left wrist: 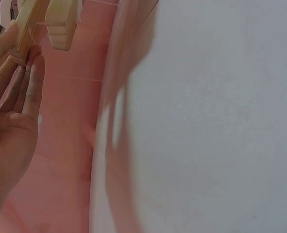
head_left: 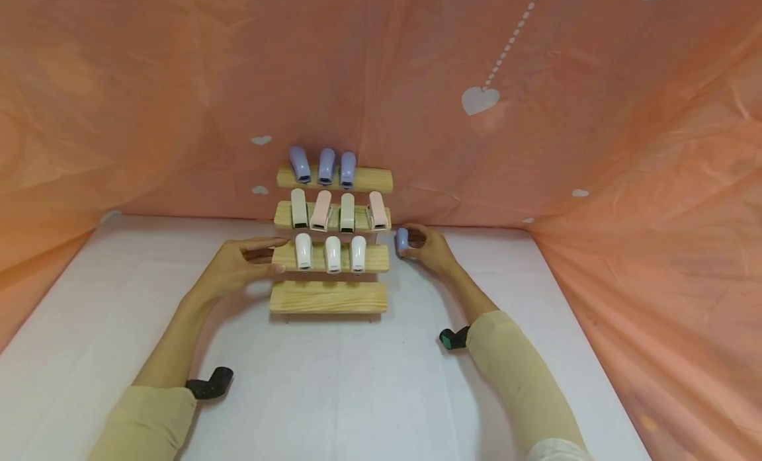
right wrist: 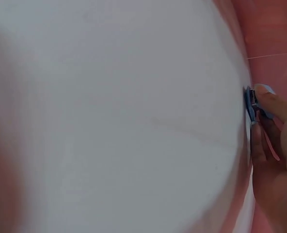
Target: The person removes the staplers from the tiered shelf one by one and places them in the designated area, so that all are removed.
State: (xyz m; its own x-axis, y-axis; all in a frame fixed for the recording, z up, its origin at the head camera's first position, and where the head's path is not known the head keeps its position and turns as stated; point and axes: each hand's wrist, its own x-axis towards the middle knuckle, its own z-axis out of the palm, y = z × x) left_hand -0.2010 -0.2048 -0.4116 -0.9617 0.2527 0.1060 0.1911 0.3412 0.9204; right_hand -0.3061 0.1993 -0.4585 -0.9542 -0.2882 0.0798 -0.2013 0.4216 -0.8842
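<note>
Pinching the end of a wooden shelf (head_left: 287,257): left hand (head_left: 238,266). Slightly farther, right hand (head_left: 433,251) pinches a blue stapler (head_left: 402,241) at the white table (head_left: 357,395), just right of the shelf. Probably light, stiff, slick; hold its sides, mid-body.

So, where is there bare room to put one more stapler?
Bare: the lowest shelf; the top shelf, right of the purple staplers; the table between the forearms. Crowded: the second shelf down, with four staplers.
</note>
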